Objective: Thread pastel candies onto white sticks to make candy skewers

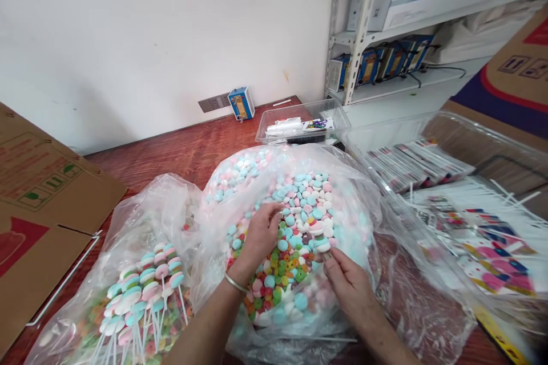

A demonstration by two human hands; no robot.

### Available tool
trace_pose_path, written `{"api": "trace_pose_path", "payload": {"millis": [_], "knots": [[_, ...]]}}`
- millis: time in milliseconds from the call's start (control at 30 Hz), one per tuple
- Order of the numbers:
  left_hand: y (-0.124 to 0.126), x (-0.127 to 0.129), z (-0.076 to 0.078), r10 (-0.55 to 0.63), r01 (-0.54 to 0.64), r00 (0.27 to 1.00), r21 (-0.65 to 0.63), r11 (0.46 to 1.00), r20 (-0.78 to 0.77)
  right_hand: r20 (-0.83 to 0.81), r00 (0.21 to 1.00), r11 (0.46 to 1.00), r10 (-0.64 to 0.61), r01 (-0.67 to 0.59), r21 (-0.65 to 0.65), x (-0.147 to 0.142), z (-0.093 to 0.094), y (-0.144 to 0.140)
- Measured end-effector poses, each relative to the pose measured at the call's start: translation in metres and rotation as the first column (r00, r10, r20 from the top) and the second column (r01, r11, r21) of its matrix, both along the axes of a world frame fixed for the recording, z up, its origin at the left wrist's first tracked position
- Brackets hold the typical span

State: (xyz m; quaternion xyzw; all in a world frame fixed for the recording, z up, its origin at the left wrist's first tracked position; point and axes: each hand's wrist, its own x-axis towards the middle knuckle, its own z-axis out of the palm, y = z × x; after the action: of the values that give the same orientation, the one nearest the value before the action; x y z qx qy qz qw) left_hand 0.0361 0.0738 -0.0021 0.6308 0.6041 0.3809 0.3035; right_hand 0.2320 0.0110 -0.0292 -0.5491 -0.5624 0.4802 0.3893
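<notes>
My right hand pinches the lower end of a candy skewer, a short upright stack of pastel and coloured discs. Most of its stick is hidden by my fingers. Over the loose candies, my left hand has its fingers curled together; whatever they hold, if anything, is hidden. Beneath both hands lies an open clear plastic bag of pink, blue and white candy discs. Small green, orange and red ring gummies fill its near part. Finished-looking candy skewers with white sticks lie in a heap at the left.
A clear bin with white sticks and printed packaging stands at right. Behind is a clear tray with tubes. Cardboard boxes flank both sides: a left box and a right box. A blue device sits by the wall.
</notes>
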Motion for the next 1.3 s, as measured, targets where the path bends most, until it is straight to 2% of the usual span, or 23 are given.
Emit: {"api": "trace_pose_path", "payload": {"millis": [33,67,100,167,267,367,467,567,700,800,967,1100,1300], "knots": [[0.01,-0.005,-0.002,-0.07,0.075,0.978,0.016,0.997,-0.196,-0.01,1.0,1.0,-0.015,0.015,-0.012,0.004,0.0,0.001],[0.019,-0.008,-0.004,-0.124,0.133,0.936,0.005,0.991,-0.329,-0.021,1.0,1.0,-0.022,0.022,-0.022,0.007,0.0,0.001],[0.026,-0.01,-0.007,-0.163,0.172,0.897,-0.016,0.985,-0.412,-0.031,0.999,0.999,-0.021,0.02,-0.028,0.008,0.001,0.001],[0.034,-0.01,-0.013,-0.185,0.184,0.868,-0.048,0.982,-0.461,-0.035,0.999,1.0,-0.006,0.005,-0.028,0.01,0.002,-0.001],[0.035,-0.008,-0.02,-0.151,0.147,0.877,-0.044,0.988,-0.455,-0.014,1.0,1.0,0.02,-0.02,-0.021,0.01,0.004,-0.003],[0.029,-0.01,-0.02,-0.083,0.08,0.913,-0.023,0.996,-0.4,-0.002,1.0,0.999,0.029,-0.029,-0.018,0.011,0.002,-0.004],[0.025,-0.015,-0.016,0.004,-0.011,0.956,-0.023,1.0,-0.294,-0.001,0.999,0.999,0.039,-0.039,-0.015,0.012,0.0,-0.003],[0.028,-0.019,-0.014,0.062,-0.073,0.99,-0.085,0.994,-0.13,-0.008,0.999,0.999,0.034,-0.034,-0.002,0.012,-0.002,-0.002],[0.04,-0.012,-0.017,0.076,-0.059,0.994,-0.199,0.978,0.076,-0.033,0.999,0.999,0.037,-0.037,0.003,0.011,-0.003,-0.002],[0.05,-0.002,-0.021,0.081,-0.048,0.988,-0.235,0.971,0.133,-0.018,0.999,0.999,0.044,-0.045,-0.016,0.011,-0.004,-0.002],[0.059,0.004,-0.026,0.101,-0.098,0.995,-0.214,0.972,0.001,-0.002,0.999,0.999,0.042,-0.042,-0.01,0.012,-0.004,-0.001],[0.052,-0.006,-0.027,0.147,-0.166,0.979,-0.134,0.977,-0.142,0.0,0.999,0.999,0.034,-0.034,0.0,0.012,-0.005,-0.001],[0.046,-0.013,-0.029,0.16,-0.186,0.961,-0.096,0.978,-0.227,-0.003,0.998,0.998,0.057,-0.057,0.002,0.01,-0.008,-0.001]]}}
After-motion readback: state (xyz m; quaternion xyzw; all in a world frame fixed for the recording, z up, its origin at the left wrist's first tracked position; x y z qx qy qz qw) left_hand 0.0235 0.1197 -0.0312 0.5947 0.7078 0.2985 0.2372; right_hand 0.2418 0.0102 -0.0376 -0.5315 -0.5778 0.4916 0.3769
